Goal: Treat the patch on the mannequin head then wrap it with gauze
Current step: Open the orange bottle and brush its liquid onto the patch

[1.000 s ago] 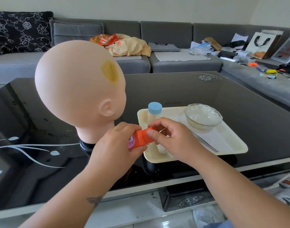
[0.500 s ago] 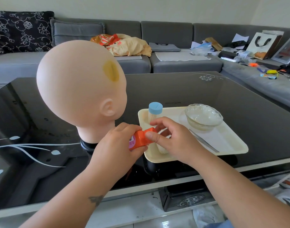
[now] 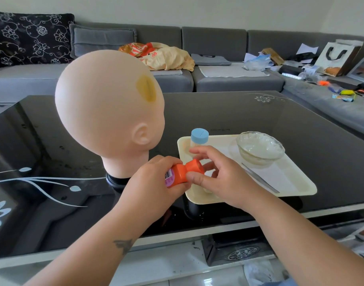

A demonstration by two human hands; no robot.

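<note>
While the left hand clenches the orange bottle sideways as an anchor, the right hand pinches its cap, apparently to twist it. Mannequin head: upright beside the tray, yellow patch exposed, unwrapped. No gauze identifiable.

The mannequin head stands tall at the left of the dark glass table and blocks the way there. Just right of it, the cream tray holds a blue-capped tube, a glass bowl and tweezers. Both hands fill the gap before the head's neck. Behind the tray the table top is free, also at the far left.
</note>
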